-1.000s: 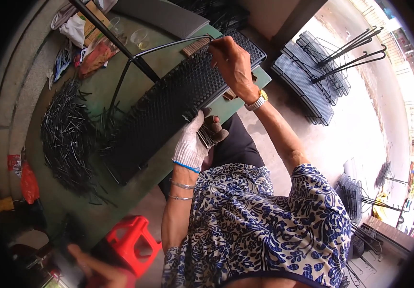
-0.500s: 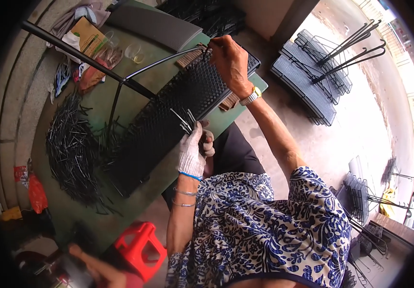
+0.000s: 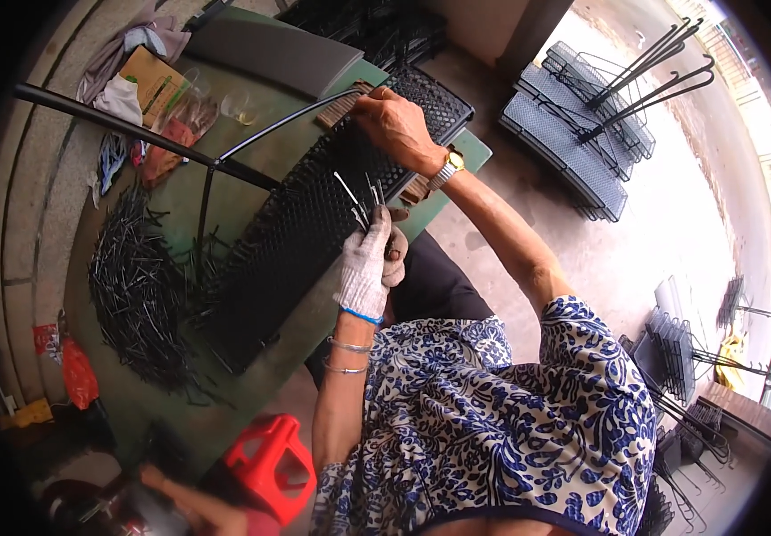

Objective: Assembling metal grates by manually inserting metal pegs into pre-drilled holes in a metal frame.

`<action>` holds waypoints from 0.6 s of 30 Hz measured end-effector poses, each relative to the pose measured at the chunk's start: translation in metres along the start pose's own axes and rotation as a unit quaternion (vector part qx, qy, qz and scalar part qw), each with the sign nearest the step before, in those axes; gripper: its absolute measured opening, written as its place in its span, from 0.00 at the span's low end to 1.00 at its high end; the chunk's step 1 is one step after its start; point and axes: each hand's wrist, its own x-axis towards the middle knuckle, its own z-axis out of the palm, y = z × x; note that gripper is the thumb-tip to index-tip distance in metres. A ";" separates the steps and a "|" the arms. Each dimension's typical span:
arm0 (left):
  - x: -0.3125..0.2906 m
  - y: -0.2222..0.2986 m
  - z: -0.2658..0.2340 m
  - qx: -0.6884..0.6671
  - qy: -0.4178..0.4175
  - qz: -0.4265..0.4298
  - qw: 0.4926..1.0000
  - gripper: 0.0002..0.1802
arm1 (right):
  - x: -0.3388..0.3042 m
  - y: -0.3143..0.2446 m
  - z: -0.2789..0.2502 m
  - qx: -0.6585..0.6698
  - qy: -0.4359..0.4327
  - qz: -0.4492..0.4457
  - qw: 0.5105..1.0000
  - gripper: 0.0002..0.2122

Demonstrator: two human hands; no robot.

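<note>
In my gloved left hand (image 3: 366, 268) is a small bunch of thin wire pieces (image 3: 349, 196), pinched between thumb and fingers with the ends pointing up. That hand hovers over the near long edge of a black perforated metal panel (image 3: 260, 277). My bare right hand (image 3: 399, 132), with a watch on its wrist, is closed at the panel's far part, beside the end of a thin curved rod. What its fingertips hold is hidden. The rod (image 3: 287, 116) branches from a black pole (image 3: 166, 145) that meets the panel's left side.
A heap of short black wire pieces (image 3: 130, 286) lies on the green table (image 3: 224, 406). Dark flat sheets (image 3: 269, 52), a cardboard box (image 3: 148, 85) and plastic cups stand farther back. Stacked mesh racks (image 3: 564, 134) sit on the floor at right. Near a red stool (image 3: 269, 464), another person's arm shows.
My right hand has moved left and slightly nearer along the panel. My left hand has risen a little to the right with its wire pieces, closing toward the right hand.
</note>
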 end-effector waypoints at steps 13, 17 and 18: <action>0.009 0.004 0.015 0.108 0.058 -0.075 0.990 0.25 | -0.025 -0.020 -0.076 0.359 -0.179 0.136 0.906 0.12; 0.016 -0.002 -0.001 0.015 0.055 -0.068 0.996 0.18 | -0.004 -0.015 -0.066 0.156 0.093 0.056 0.982 0.07; 0.017 -0.003 -0.002 0.018 0.055 -0.069 0.996 0.18 | 0.000 -0.013 -0.059 0.156 0.094 0.058 0.982 0.07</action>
